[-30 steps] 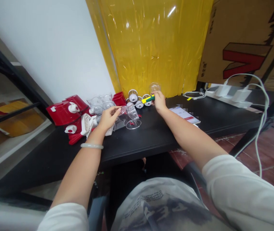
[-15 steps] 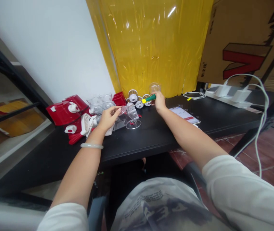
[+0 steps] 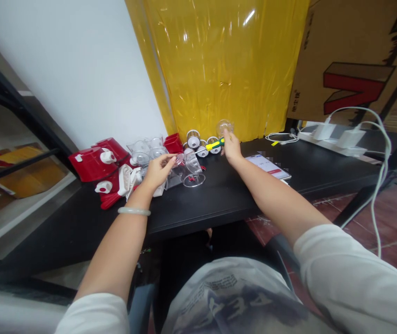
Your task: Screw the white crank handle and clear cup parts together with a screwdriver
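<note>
My right hand (image 3: 231,146) is closed round the green and yellow handle of a screwdriver (image 3: 215,144). The shaft points left toward a clear plastic part (image 3: 177,160), which my left hand (image 3: 159,171) grips between thumb and fingers. Whether the tip touches a screw is too small to tell. Just right of that part, a clear cup-shaped piece (image 3: 194,179) with small red bits inside rests on the black table (image 3: 215,195). Behind my right hand stands a clear round dome (image 3: 225,125).
Red plastic housings (image 3: 94,163) with white knobs and several clear cups (image 3: 140,155) crowd the left. Several silver-and-white cylinders (image 3: 193,138) sit beside a red box (image 3: 173,143) at the back. A phone (image 3: 268,166) and a power strip (image 3: 334,143) with white cables lie right.
The screwdriver handle has turned in my right hand, its green and yellow sides showing differently. My left hand stays in place with the clear part.
</note>
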`<state>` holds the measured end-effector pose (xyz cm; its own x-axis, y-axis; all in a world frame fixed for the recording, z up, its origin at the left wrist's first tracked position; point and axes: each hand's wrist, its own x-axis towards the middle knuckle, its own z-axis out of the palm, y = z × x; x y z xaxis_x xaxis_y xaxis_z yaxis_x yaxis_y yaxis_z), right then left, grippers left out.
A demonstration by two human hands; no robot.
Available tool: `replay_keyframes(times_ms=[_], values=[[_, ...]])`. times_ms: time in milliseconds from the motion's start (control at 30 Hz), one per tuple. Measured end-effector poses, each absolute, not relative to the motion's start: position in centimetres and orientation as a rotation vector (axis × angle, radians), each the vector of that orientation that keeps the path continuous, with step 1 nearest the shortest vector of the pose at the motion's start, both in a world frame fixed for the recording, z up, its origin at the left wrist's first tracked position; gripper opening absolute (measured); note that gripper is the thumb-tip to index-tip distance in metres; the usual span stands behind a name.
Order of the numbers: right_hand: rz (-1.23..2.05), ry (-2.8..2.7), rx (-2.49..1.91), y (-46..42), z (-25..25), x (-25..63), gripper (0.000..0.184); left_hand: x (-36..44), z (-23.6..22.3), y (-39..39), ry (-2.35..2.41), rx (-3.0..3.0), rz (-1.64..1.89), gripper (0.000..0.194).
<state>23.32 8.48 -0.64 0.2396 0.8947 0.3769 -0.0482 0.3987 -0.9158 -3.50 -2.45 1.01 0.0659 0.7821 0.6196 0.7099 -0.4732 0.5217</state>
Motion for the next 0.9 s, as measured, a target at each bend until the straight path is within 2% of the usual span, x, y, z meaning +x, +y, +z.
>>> replay_keyframes(times_ms=[133, 300, 400, 533, 667, 900], values=[[0.899, -1.082, -0.929, 8.4, -0.3, 23.1, 0.025, -3.4, 1.0, -2.5, 1.564, 2.230, 1.396, 0.051], [0.902, -1.084, -0.915, 8.4, -0.1, 23.0, 0.018, -3.4, 1.0, -2.4, 1.538, 2.214, 1.400, 0.053], [0.860, -1.115, -0.893, 8.6, -0.4, 23.0, 0.024, -3.5, 1.0, -2.3, 1.546, 2.218, 1.396, 0.052], [0.778, -1.165, -0.907, 8.9, -0.9, 23.3, 0.040, -3.5, 1.0, -2.4, 1.558, 2.224, 1.394, 0.051], [0.828, -1.167, -0.917, 9.2, -1.1, 23.3, 0.049, -3.5, 1.0, -2.4, 1.565, 2.224, 1.399, 0.049], [0.956, -1.086, -0.880, 9.2, -0.5, 23.1, 0.024, -3.5, 1.0, -2.4, 1.547, 2.216, 1.395, 0.050]])
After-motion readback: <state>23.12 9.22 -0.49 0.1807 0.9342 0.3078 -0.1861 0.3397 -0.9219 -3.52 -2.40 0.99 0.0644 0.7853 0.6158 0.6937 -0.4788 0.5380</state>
